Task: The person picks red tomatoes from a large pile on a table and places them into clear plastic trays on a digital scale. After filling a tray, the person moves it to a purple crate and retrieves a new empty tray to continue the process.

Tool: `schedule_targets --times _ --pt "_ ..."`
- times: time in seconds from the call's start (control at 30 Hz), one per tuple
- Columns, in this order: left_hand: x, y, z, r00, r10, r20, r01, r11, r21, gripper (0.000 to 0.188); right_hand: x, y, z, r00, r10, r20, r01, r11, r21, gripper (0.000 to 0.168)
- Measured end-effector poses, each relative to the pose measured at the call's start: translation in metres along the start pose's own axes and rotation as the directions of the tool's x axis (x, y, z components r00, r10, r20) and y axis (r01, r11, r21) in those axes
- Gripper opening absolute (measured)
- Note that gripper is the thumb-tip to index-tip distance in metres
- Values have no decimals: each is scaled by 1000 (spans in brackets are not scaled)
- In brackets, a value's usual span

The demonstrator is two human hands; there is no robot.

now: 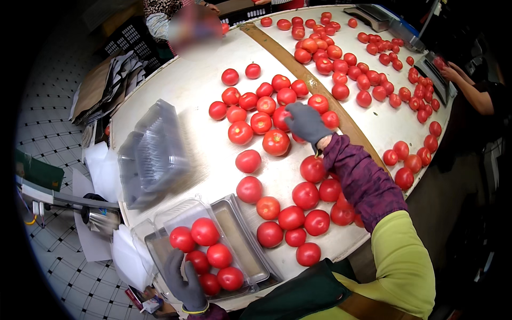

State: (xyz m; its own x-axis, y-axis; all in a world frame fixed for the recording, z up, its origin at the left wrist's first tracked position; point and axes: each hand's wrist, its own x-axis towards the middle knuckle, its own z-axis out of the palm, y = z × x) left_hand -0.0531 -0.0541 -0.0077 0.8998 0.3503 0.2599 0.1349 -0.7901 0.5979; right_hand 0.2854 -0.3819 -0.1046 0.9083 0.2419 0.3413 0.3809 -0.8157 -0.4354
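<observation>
My right hand, in a grey glove, reaches out over the loose tomatoes on the white table, its fingers on a red tomato. My left hand, gloved too, lies at the near left side of an open clear plastic clamshell container, its fingers spread against the tomatoes. Several tomatoes sit inside the container, which rests on a metal tray or scale. More loose tomatoes are spread between the container and my right arm.
A stack of clear plastic containers stands at the left. A brown strip divides the table, with many tomatoes beyond it. Scales stand at the far edge. One co-worker is at the far left, another at the right holding a tomato pack.
</observation>
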Motion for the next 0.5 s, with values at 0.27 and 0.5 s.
schedule_targets --times 0.27,0.5 --pt "10 30 31 991 116 62 -114 993 -45 30 38 -36 77 959 -177 222 228 946 -230 22" --pt "3 32 14 989 150 -7 -150 988 42 28 37 -54 82 929 -96 357 215 926 -310 26"
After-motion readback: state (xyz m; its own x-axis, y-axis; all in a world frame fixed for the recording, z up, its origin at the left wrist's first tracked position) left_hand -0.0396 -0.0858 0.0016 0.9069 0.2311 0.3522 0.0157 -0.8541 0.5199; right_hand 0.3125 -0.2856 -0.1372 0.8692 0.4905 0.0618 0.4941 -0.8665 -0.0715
